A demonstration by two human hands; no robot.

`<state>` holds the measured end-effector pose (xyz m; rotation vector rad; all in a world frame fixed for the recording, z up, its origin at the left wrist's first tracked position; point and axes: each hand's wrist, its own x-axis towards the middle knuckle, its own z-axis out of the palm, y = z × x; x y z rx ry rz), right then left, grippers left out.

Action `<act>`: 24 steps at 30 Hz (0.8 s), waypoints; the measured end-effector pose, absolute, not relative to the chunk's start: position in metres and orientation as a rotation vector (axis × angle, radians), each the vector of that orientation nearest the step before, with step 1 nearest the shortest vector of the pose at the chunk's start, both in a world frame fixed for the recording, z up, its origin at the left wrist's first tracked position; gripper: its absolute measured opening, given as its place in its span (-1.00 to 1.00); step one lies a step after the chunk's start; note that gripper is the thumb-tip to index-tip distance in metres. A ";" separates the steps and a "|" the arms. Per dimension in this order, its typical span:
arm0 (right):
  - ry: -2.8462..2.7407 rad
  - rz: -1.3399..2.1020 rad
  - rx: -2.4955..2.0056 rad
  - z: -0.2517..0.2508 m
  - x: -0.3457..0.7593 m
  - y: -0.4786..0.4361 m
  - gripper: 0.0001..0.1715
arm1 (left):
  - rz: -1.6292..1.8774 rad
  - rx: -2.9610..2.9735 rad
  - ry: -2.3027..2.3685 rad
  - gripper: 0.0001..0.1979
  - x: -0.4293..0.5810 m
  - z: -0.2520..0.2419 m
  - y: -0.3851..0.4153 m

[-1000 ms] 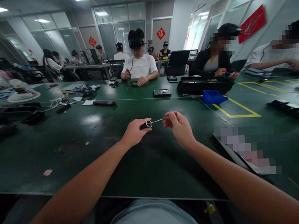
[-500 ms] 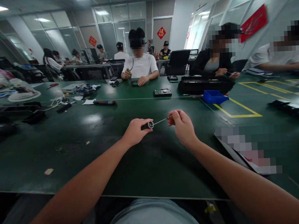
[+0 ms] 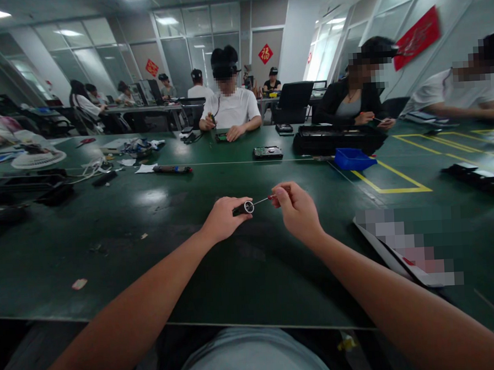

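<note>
left hand [image 3: 222, 219]: closed on a short black cylinder [image 3: 239, 210], thumb and fingers on either side of it. the cylinder's pale-ringed end faces right, out past the fingertips, toward the other hand. right hand [image 3: 298, 211]: fingers pinched on a thin metal tool [image 3: 260, 201] with a red part right at the fingertips; rest of the handle is hidden in the grip. hands are apart, cylinder end and tool shaft in the gap between them. shaft slopes down-left from the right hand to the ringed end. can't tell if the tip is inside or only at the rim.

both hands are over the near-middle of the green counter [image 3: 151, 259]; can't tell if the cylinder touches it. beyond the hands: a drive-like block with a board [image 3: 267, 152], and a blue bin [image 3: 354, 159] farther right, in front of a long black housing [image 3: 339, 141]. dark pen-shaped tool [image 3: 172, 169] lies off to the far left.
</note>
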<state>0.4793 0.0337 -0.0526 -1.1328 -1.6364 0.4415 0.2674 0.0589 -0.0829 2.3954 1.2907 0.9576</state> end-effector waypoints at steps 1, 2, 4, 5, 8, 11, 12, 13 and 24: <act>-1.655 0.409 -1.154 -0.052 0.480 0.033 -0.71 | 0.949 2.406 1.288 -0.60 0.267 -0.083 0.059; -1.669 0.376 -1.176 -0.051 0.480 0.032 -0.68 | 0.944 2.415 1.286 -0.59 0.267 -0.084 0.059; -1.686 0.322 -1.213 -0.049 0.481 0.031 -0.61 | 0.936 2.430 1.277 -0.58 0.267 -0.084 0.060; -1.693 0.301 -1.216 -0.049 0.481 0.030 -0.59 | 0.931 2.433 1.273 -0.58 0.266 -0.084 0.060; -1.726 0.294 -1.176 -0.048 0.480 0.029 -0.65 | 0.917 2.430 1.264 -0.59 0.266 -0.084 0.060; -1.767 0.327 -1.102 -0.049 0.480 0.028 -0.77 | 0.924 2.413 1.279 -0.59 0.265 -0.084 0.060; -1.782 0.337 -1.081 -0.050 0.480 0.028 -0.79 | 0.932 2.408 1.285 -0.59 0.265 -0.084 0.060; -1.795 0.342 -1.066 -0.050 0.480 0.029 -0.80 | 0.938 2.404 1.288 -0.58 0.265 -0.084 0.060; -1.775 0.379 -1.166 -0.047 0.480 0.028 -0.71 | 0.922 2.412 1.269 -0.60 0.266 -0.084 0.059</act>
